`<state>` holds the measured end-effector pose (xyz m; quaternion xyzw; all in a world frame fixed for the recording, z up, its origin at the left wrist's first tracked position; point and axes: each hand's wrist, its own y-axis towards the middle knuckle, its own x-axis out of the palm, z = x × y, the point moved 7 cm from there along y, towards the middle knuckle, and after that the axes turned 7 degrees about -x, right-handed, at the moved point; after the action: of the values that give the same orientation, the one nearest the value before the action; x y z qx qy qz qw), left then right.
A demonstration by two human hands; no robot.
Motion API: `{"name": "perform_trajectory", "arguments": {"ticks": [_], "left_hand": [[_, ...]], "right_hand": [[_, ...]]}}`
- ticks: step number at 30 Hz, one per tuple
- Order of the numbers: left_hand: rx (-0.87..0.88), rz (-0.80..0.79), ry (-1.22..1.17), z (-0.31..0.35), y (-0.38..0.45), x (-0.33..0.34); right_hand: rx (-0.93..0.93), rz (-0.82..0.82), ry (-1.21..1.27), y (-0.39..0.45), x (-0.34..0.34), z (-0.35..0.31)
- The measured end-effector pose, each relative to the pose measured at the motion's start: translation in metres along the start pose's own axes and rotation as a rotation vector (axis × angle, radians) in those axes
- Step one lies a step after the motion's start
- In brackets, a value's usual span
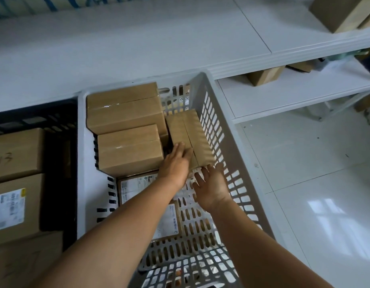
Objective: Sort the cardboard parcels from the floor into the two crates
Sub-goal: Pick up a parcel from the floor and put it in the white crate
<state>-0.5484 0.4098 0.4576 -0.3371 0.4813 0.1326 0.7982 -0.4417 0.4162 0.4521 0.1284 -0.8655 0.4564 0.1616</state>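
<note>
A grey slotted crate stands in the middle, a black crate to its left. In the grey crate's right part lies a small brown parcel, tilted against the slotted wall. My left hand lies on the parcel's near end, fingers flat on top and thumb down its left side. My right hand is at the parcel's near lower edge, fingers spread and fingertips touching it. A large parcel, a medium parcel and a flat labelled parcel also sit in the grey crate.
The black crate holds a plain parcel and a labelled parcel. A white shelf runs behind both crates, with boxes at its far right and a box on a lower shelf. Glossy white floor lies to the right.
</note>
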Motion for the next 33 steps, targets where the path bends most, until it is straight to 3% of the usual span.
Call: {"name": "perform_trajectory", "arguments": {"ticks": [10,14,21,28,33], "left_hand": [[-0.125,0.039,-0.059,0.011,0.013,-0.006],[-0.234,-0.003,-0.294,0.005,0.008,-0.003],[-0.185,0.081,-0.414,0.005,-0.038,-0.016],[-0.293,0.156,-0.815,0.010,-0.104,-0.028],[-0.249,0.191,-0.949,0.026,-0.145,-0.034]], "right_hand": [[-0.018,0.001,-0.009,0.030,0.014,-0.003],[0.009,-0.010,-0.035,0.020,0.012,-0.006],[-0.025,0.039,-0.173,-0.015,0.001,-0.007],[-0.095,-0.062,-0.240,-0.059,-0.004,-0.002],[-0.157,-0.054,-0.227,-0.099,-0.013,-0.008]]}}
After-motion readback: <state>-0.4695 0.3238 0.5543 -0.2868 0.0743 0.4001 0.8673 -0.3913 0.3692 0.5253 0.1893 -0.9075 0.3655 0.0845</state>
